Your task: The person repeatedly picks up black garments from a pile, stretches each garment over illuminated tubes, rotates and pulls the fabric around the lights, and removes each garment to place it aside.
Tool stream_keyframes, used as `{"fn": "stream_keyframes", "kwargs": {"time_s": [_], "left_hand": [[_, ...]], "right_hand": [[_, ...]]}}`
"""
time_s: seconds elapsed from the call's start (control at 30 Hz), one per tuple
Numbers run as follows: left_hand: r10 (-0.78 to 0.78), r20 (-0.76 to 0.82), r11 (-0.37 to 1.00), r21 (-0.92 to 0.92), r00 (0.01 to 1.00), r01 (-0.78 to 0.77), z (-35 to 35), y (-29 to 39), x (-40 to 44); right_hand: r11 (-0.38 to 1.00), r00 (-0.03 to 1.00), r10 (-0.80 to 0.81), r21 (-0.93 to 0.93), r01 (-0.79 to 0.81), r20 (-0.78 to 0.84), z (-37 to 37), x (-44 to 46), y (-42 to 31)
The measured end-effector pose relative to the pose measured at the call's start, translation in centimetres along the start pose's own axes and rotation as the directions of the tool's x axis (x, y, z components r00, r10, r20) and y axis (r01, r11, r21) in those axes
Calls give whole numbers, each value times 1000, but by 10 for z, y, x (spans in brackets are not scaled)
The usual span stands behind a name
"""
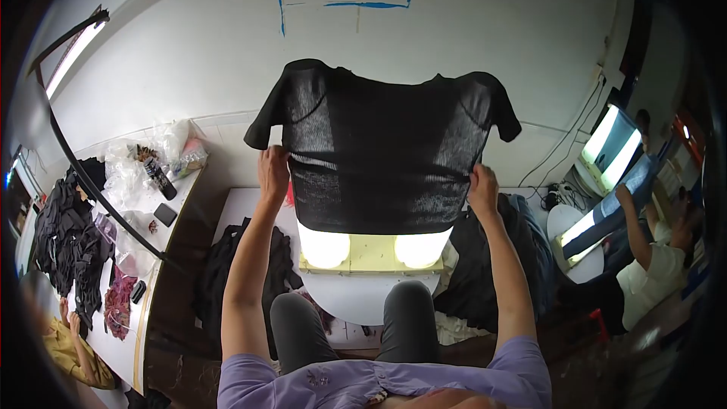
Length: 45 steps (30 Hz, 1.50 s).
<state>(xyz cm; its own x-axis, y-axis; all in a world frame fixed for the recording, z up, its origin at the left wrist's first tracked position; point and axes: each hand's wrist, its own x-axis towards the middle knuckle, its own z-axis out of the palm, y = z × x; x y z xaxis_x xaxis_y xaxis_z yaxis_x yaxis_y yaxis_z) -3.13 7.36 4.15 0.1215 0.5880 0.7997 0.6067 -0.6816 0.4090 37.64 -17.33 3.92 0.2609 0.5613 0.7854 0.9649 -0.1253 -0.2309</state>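
A black short-sleeved knit top [386, 151] is stretched over an upright lit stand, and light shows through its thinner sides. My left hand [273, 174] pinches its left side edge below the sleeve. On the opposite side, my right hand [482, 185] grips the other edge at about the same height. Below the hem, two glowing white lamp tubes [326, 248] rise from a yellowish base [363, 263]. That base stands on a rounded white table end [356, 295] in front of my knees.
Dark garments [246, 273] lie left of the lamp stand, and more black cloth [481, 273] is piled at right. A side table [151, 318] holds clothes, plastic bags [140, 167] and a dark bottle [159, 178]. Co-workers sit at both sides; one at right [651, 280] faces another lit stand [606, 144].
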Motion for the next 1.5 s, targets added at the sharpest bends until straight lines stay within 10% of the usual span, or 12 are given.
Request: {"fn": "stream_keyframes", "kwargs": {"time_s": [0.2, 0.37, 0.53, 0.67, 0.77, 0.97, 1.23, 1.33, 1.5], "left_hand": [[-14, 216, 981, 191, 976, -28, 11, -30, -46], [3, 207, 991, 131, 978, -31, -4, 0, -39], [132, -315, 973, -138, 940, -183, -43, 82, 11], [-141, -547, 989, -120, 825, 90, -25, 92, 73], [-252, -144, 918, -348, 957, 190, -21, 67, 98], [-406, -148, 914, -61, 902, 402, -5, -14, 74], [-158, -283, 970, -224, 946, 95, -7, 27, 31], [189, -298, 975, -52, 936, -214, -28, 77, 24], [349, -91, 929, 166, 933, -331, -10, 87, 29]], "right_hand": [[992, 958, 9, -120, 27, 286, 21, -72, 7], [999, 980, -10, -34, 17, 198, -2, -33, 0], [989, 924, -91, 76, 128, -371, -62, 54, -45], [956, 958, 235, 214, -199, -162, -76, 104, -52], [980, 972, 179, 112, -164, -150, -60, 122, -13], [944, 941, 330, 36, -328, -75, -47, 95, 33], [923, 942, 334, 192, -334, 34, -40, 59, 3], [993, 936, -113, -4, 119, -334, -48, 64, -18], [866, 884, -464, -241, 438, -60, -67, 76, -63]]}}
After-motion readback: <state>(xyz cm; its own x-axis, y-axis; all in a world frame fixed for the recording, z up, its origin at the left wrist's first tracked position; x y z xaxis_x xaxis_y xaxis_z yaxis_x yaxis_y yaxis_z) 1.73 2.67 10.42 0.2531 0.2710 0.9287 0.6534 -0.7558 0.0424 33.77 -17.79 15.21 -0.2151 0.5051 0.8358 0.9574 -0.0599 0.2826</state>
